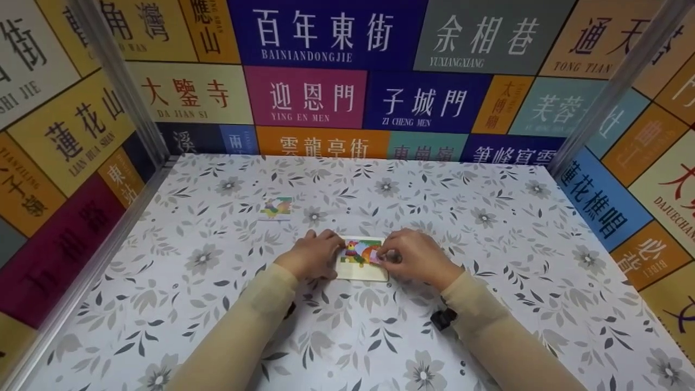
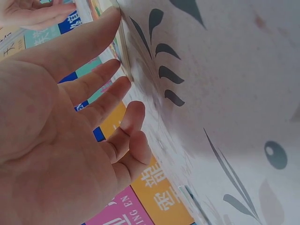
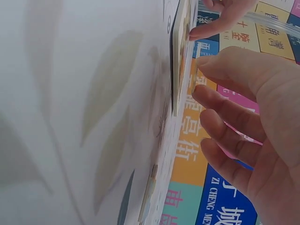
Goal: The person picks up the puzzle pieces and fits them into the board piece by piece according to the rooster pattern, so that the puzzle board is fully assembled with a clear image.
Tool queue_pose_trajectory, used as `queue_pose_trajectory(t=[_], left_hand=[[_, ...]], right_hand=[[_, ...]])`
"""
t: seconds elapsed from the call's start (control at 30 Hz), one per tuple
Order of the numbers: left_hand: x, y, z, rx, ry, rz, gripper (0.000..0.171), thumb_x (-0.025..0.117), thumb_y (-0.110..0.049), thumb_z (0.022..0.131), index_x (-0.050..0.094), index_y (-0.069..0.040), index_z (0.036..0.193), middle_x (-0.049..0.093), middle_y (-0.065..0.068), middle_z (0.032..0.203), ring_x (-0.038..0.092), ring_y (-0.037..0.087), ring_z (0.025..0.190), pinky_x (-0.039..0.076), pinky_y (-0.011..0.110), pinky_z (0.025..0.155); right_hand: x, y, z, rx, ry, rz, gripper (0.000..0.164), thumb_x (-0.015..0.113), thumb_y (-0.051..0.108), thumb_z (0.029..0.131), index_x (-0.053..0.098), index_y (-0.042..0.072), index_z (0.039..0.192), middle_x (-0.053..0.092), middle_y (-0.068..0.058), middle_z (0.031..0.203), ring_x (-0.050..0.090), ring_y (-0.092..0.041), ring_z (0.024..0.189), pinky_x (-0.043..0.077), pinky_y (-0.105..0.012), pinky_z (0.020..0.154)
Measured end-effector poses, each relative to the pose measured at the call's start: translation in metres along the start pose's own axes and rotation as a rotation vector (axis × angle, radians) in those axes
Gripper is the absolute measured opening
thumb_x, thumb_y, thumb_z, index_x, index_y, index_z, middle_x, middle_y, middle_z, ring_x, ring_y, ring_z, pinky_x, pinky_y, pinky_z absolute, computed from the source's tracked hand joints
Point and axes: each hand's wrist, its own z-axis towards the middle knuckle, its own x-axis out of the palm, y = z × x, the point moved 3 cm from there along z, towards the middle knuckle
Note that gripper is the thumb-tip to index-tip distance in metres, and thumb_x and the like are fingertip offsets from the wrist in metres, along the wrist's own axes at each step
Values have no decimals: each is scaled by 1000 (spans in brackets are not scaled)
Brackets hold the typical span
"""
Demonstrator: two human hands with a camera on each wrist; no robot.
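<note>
In the head view, a small jigsaw puzzle board (image 1: 362, 272) lies flat on the table, its lower part pale and bare. Colourful joined pieces with a bird-like picture (image 1: 358, 251) cover its upper part. My left hand (image 1: 314, 254) holds the board at its left side, thumb low and fingers higher. In the left wrist view, that thumb and the fingertips (image 2: 123, 84) lie along the board's edge. My right hand (image 1: 421, 258) pinches a puzzle piece (image 1: 376, 255) at the board's right side, mostly hidden by the fingers. Its other fingers are loosely bent in the right wrist view.
A small picture card (image 1: 276, 208) in similar colours lies farther back, left of the board. The table (image 1: 217, 315) has a flower-and-leaf print. Walls of coloured signs (image 1: 309, 100) stand behind and at both sides, with clear posts (image 1: 130, 92) at the corners.
</note>
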Motion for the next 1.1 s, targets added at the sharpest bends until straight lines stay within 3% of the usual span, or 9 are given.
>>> queue_pose_trajectory(t=[0.37,0.6,1.1], left_hand=[[3,-1,0,-17,4,-7,64,83,-27,89,55,-19,146,48,5,154,46,33,130,41,50,111],[2,-1,-2,-15,-2,3,63,83,-28,89,56,-19,145,48,5,153,47,33,127,42,49,108],[-1,-2,-1,-9,-17,17,64,83,-27,88,56,-17,144,51,7,151,49,35,126,44,50,106]], right_hand=[[9,12,1,-40,11,-5,12,81,32,89,83,23,97,73,4,95,65,-18,84,53,-36,76],[13,21,7,-101,29,-7,6,80,28,90,82,26,96,73,9,96,64,-12,87,54,-35,81],[20,40,21,-193,38,-19,8,80,30,91,83,23,95,74,8,97,66,-14,90,54,-36,83]])
